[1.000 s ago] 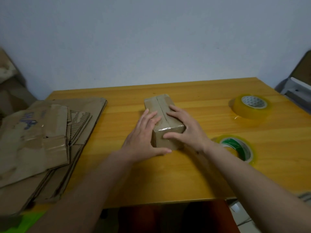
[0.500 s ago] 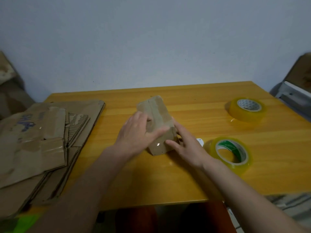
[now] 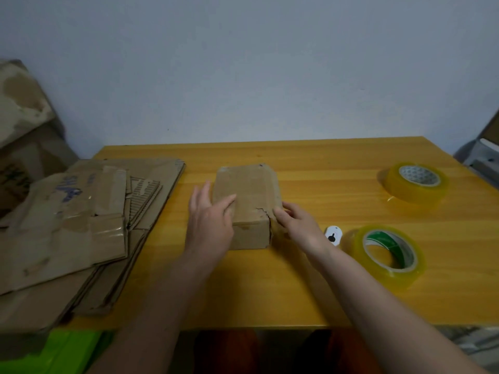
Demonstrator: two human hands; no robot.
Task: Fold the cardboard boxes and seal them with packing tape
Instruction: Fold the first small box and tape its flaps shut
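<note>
Box (image 3: 247,203) at table (image 3: 297,287) centre stands folded, left hand (image 3: 209,225) flat-fingered against it, right hand (image 3: 298,224) pinching its torn edge; flattened cardboard stack (image 3: 81,225) left of box awaits folding, taping.

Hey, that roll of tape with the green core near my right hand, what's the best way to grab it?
Take the green-core tape roll from above with the right hand, which is the nearer one. It lies flat on the table with its hole facing up, so slip fingers into the core and put the thumb on the outer wall at the near-left rim.
</note>
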